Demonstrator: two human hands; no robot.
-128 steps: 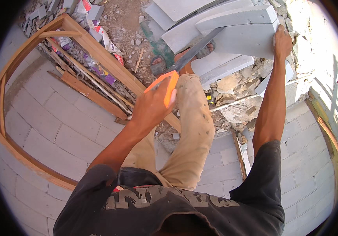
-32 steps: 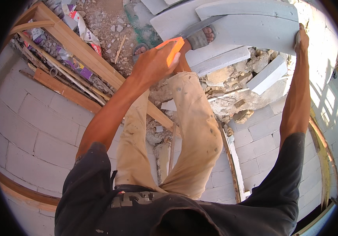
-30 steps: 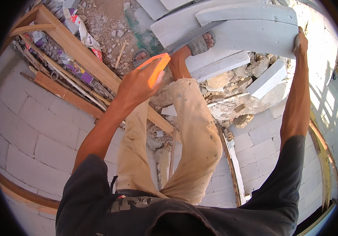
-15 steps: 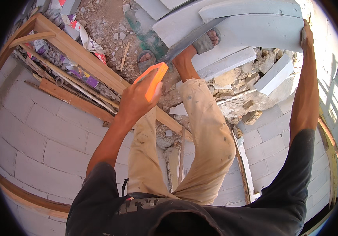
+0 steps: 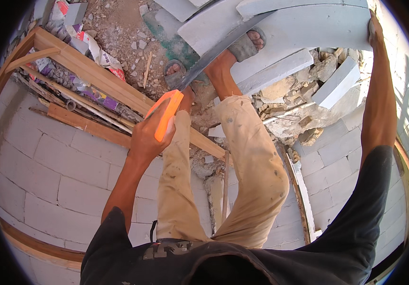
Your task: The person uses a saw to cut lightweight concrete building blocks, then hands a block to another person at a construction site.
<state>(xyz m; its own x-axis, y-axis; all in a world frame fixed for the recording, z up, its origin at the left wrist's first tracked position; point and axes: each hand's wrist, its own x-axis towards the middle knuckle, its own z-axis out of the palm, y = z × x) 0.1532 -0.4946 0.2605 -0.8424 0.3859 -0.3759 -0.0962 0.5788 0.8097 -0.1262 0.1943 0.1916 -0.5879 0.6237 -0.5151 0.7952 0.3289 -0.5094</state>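
Note:
My left hand is wrapped round the orange handle of a handsaw. Its long grey toothed blade slants up and to the right, and its far end meets a thin cut line running along a pale grey building block. At the block's right end, my right hand grips the edge; some of its fingers are hidden. My right foot, in a grey sandal, is set against the block's left part. My left foot is on the ground, left of the blade.
Broken rubble and a cut block piece lie below the block. A wooden frame crosses at left, beside loose planks and torn bags. Pale block walling spreads along the lower left.
My left hand has drawn the saw back, down and to the left, with the blade's far end still at the cut line. My right hand stays at the block's end.

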